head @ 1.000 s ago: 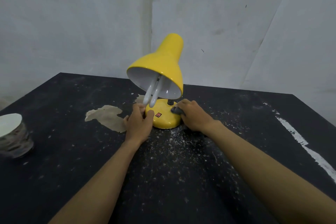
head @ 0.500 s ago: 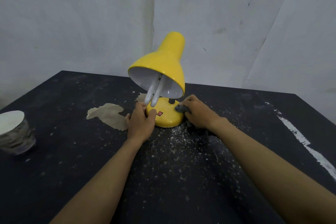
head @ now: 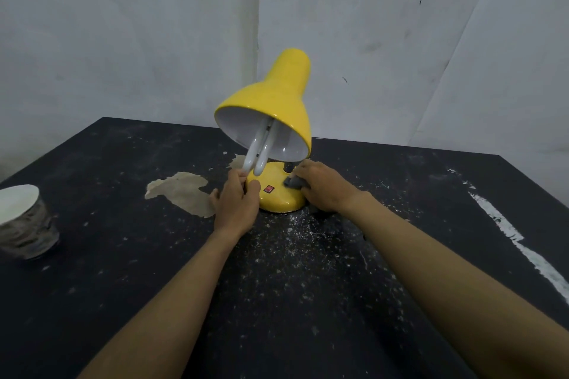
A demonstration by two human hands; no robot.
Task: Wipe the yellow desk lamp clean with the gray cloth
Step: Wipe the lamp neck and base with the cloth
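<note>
While left hand (head: 237, 203) grips lamp base (head: 281, 199), right hand (head: 323, 188) clutches gray cloth (head: 294, 183) against it, cup (head: 26, 224) contents unclear.

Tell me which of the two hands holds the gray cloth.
The right hand holds the gray cloth, pressing it on the right side of the lamp base. The left hand has no cloth; it only grips the lamp base at its left edge.
</note>
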